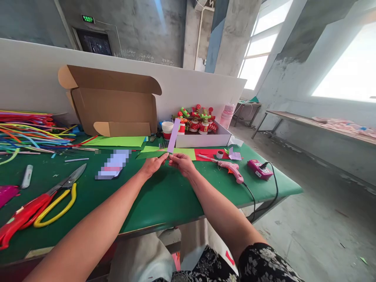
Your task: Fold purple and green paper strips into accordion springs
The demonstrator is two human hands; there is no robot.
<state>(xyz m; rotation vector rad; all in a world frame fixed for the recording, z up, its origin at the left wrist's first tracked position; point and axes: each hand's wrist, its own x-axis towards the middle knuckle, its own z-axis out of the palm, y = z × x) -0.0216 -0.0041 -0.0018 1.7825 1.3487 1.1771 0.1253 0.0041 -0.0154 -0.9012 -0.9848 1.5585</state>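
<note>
A purple paper strip (174, 137) stands up from between my two hands above the table. My left hand (153, 165) is closed, thumb and fingers pinched at the strip's lower end. A narrow green paper strip (143, 155) reaches out leftward behind that hand and appears to meet the purple one at the fingertips. My right hand (182, 162) is closed too, pinching the base of the purple strip. The fingertips of both hands almost touch, and they partly hide where the papers join. Behind them lie light green paper (189, 152) and red paper (202, 154).
On the right are a pink glue gun (230, 168) and a purple power socket (260, 169) with a black cord. Large scissors (49, 199), a blurred phone (114, 164) and pipe cleaners (32, 133) lie left. Behind stand a cardboard box (114, 105) and a white box (202, 141) of decorated figures.
</note>
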